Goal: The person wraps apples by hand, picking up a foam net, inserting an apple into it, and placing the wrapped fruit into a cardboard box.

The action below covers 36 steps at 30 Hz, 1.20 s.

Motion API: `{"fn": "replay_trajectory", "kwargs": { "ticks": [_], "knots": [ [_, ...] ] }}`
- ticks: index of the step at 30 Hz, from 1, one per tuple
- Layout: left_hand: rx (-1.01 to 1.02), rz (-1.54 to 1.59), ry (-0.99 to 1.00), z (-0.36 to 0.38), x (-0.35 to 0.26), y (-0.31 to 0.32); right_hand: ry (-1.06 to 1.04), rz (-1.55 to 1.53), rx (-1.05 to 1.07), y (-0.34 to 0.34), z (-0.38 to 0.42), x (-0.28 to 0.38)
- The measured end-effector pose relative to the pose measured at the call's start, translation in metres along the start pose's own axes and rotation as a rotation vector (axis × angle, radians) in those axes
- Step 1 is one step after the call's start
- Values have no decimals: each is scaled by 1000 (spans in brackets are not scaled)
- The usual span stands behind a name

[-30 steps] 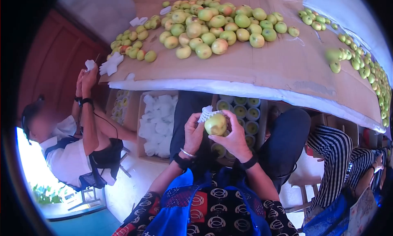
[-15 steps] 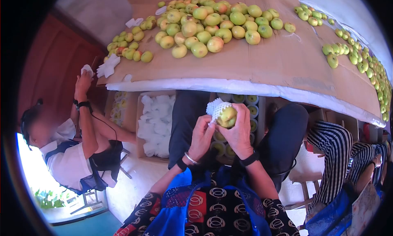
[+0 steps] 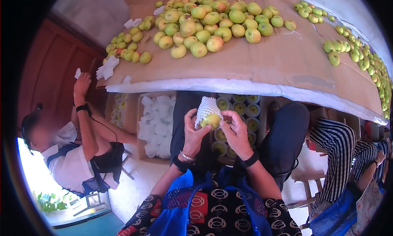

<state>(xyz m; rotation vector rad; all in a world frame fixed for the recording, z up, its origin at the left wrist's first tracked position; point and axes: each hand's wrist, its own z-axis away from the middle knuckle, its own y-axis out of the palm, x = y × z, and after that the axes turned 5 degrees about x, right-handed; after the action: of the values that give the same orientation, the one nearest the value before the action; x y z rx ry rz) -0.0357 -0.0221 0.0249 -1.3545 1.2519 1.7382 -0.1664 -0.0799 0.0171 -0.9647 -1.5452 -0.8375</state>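
A yellow-green apple (image 3: 211,121) sits partly inside a white foam net sleeve (image 3: 207,106), which covers its upper side and stands up in a point. My left hand (image 3: 194,134) is closed around the apple and sleeve from the left, thumb across the fruit. At the right side of the apple, my right hand (image 3: 238,133) pinches the sleeve's edge between thumb and forefinger. Beneath both hands, between my knees, is a box of apples (image 3: 240,109) in foam nets, partly hidden by my hands.
A large pile of apples (image 3: 213,19) lies on the cardboard-covered table (image 3: 262,66) ahead. Left of my leg stands a box of white foam nets (image 3: 156,125). A co-worker (image 3: 67,154) sits at left, holding up a foam net; striped-trousered legs (image 3: 333,150) are at right.
The sleeve now stands upright over the apple, which has shifted slightly left. My right hand has moved from gripping the apple to its sleeve's edge; my left hand now holds the fruit.
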Motion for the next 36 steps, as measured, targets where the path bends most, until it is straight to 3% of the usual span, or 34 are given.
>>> {"fn": "replay_trajectory", "kwargs": {
  "ticks": [2, 4, 7, 11, 14, 16, 20, 23, 29, 31, 35, 36],
  "knots": [
    [45, 6, -13, 3, 0, -6, 44, -83, 6, 1, 0, -4],
    [68, 82, -108, 4, 2, -7, -97, 93, -35, 1, -2, 8],
    [105, 63, -139, 3, 4, -14, -51, 114, -30, -1, 0, 11],
    [117, 13, -72, 5, 12, -14, -151, 283, -73, -1, 1, 11],
    [101, 37, -91, 4, 13, -14, -127, 230, -26, 0, -1, 15],
    [31, 74, -108, 3, 9, -9, -344, 334, 9, 1, -2, 11],
    [-12, 201, -150, -1, 7, -11, -350, 377, 116, 3, 2, 13],
    [-49, 202, -13, -7, 16, -16, -300, 430, 210, 4, 5, 13],
    [-6, -111, 96, -11, 6, -14, -105, 306, 46, 6, 3, 24],
    [-22, -814, 332, -13, -1, -8, -112, 351, 62, 11, 5, 12],
    [-11, -1009, 415, -6, -29, 16, 61, 244, -14, 13, 6, 1],
    [0, -895, 300, -4, -33, 20, 82, 27, -47, 14, 5, 1]
  ]
}}
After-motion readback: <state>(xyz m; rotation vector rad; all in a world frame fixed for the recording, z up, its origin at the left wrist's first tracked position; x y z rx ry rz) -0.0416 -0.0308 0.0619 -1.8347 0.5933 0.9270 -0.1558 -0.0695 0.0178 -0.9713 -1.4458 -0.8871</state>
